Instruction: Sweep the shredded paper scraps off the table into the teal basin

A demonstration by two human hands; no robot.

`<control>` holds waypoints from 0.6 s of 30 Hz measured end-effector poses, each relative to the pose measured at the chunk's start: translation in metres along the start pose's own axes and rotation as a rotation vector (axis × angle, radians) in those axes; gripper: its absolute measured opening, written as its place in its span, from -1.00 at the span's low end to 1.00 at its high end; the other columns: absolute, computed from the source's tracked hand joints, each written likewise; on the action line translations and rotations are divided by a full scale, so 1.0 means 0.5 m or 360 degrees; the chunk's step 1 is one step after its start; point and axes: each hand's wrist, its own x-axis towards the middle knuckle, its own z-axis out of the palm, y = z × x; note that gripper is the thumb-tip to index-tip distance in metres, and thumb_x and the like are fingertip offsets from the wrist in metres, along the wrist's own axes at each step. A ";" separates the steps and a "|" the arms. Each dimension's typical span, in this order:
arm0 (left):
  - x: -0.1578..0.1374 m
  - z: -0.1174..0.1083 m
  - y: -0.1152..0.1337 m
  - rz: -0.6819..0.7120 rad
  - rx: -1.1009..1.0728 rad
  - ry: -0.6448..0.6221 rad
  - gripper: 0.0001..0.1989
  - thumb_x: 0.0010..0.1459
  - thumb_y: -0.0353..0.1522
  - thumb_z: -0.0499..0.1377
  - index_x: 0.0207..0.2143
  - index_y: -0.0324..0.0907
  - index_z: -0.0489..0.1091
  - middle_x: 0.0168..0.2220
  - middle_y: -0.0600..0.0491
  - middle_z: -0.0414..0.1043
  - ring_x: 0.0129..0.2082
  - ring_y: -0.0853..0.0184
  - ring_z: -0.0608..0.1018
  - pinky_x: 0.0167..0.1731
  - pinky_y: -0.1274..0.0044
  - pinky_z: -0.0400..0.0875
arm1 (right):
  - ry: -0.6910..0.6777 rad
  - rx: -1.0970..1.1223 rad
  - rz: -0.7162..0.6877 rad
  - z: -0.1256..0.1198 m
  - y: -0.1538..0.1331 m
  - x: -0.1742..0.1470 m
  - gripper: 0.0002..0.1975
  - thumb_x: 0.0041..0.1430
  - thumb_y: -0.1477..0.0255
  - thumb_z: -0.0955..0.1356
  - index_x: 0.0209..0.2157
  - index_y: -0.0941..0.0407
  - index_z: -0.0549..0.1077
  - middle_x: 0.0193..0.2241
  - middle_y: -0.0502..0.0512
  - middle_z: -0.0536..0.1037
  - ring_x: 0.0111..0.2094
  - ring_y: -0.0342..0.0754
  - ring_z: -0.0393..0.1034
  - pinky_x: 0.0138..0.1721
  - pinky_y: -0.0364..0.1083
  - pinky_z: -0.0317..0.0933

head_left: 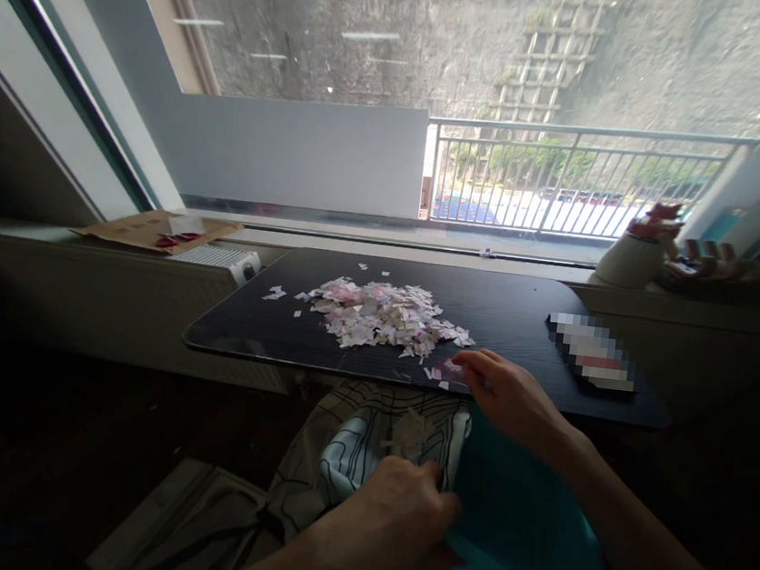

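A heap of small white and pinkish paper scraps (383,313) lies on the dark tabletop (500,312). At the table's front edge my right hand (505,395) has its fingers pinched at a thin pinkish scrap (449,371), beside a few loose white bits. Lower down, over my lap, my left hand (395,515) is closed at the edge of a white cloth with dark lines (351,451); its fingertips are partly hidden. Pale paper pieces (413,431) rest in the fold of this cloth. Teal material (524,521) spreads below my right forearm.
A blurred-out flat object (592,353) lies at the table's right. On the sill stand a white jug-like container (630,259) at right and brown paper (153,227) at left, near a radiator (218,257). A window with a railing (570,179) is behind.
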 end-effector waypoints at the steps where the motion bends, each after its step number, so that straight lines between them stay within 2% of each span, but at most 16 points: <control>1: 0.001 0.000 0.000 -0.0002 0.0006 0.0008 -0.80 0.08 -0.19 0.24 -0.33 -0.12 0.43 -0.38 0.05 0.40 -0.49 0.23 0.49 -0.53 0.50 0.32 | 0.0007 -0.0002 0.0006 -0.002 -0.001 -0.005 -0.71 0.23 0.47 0.17 -0.10 0.05 0.43 -0.17 0.10 0.54 -0.27 -0.05 0.44 -0.30 -0.12 0.25; 4: 0.005 -0.002 0.001 -0.0011 0.0018 0.0012 -0.78 0.09 -0.17 0.23 -0.34 -0.13 0.42 -0.38 0.04 0.39 -0.48 0.23 0.50 -0.51 0.50 0.33 | 0.0057 -0.0035 0.0060 -0.012 0.000 -0.027 -0.70 0.23 0.47 0.17 -0.09 0.06 0.42 -0.18 0.11 0.53 -0.27 -0.03 0.44 -0.30 -0.10 0.25; 8: 0.006 -0.010 0.004 -0.0022 0.0003 0.0000 -0.78 0.10 -0.17 0.22 -0.35 -0.14 0.42 -0.37 0.04 0.40 -0.46 0.22 0.50 -0.50 0.49 0.35 | -0.0018 0.0089 0.0013 -0.014 -0.001 -0.048 -0.71 0.24 0.45 0.17 -0.09 0.07 0.41 -0.21 0.12 0.53 -0.29 -0.05 0.43 -0.32 -0.10 0.27; 14: 0.005 -0.019 0.001 -0.0040 0.0003 -0.0059 -0.80 0.12 -0.20 0.21 -0.33 -0.15 0.43 -0.36 0.01 0.41 -0.45 0.22 0.51 -0.48 0.48 0.35 | 0.0091 0.0097 0.0031 0.006 -0.001 -0.025 -0.70 0.24 0.45 0.17 -0.09 0.08 0.43 -0.17 0.12 0.53 -0.25 -0.03 0.44 -0.27 -0.09 0.29; 18: 0.005 -0.020 0.001 -0.0046 0.0005 -0.0055 -0.79 0.11 -0.19 0.22 -0.33 -0.15 0.43 -0.36 0.01 0.41 -0.45 0.21 0.51 -0.48 0.48 0.35 | 0.0030 0.0198 -0.0011 0.013 0.004 -0.021 -0.72 0.24 0.44 0.19 -0.08 0.07 0.43 -0.13 0.11 0.53 -0.20 -0.04 0.45 -0.22 -0.10 0.30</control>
